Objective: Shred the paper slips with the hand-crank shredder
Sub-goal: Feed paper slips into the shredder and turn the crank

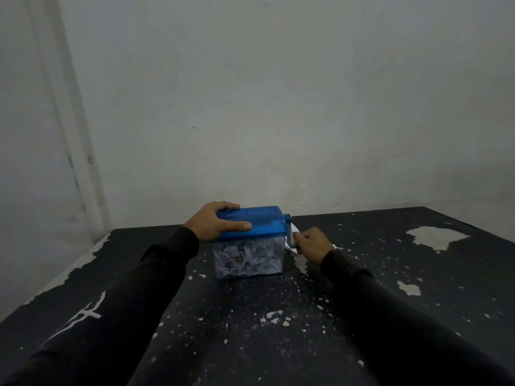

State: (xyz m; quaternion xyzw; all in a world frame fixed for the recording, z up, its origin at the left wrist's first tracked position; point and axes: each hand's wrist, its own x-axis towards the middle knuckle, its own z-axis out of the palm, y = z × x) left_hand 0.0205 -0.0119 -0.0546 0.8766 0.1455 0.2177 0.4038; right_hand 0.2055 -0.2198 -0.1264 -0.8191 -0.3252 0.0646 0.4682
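the hand-crank shredder stood at the centre of the frame on a black, chipped table, its clear bin packed with white shreds, so much shredding looked done. the left hand clasped the blue lid, thumb along its front edge. the right hand curled round the crank handle, lower right of the lid. white paper slips peeked beside it, apparently still unshredded.

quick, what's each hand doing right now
Left hand: grips the shredder's blue lid, thumb curled along its front.
Right hand: fingers curled round the crank handle.
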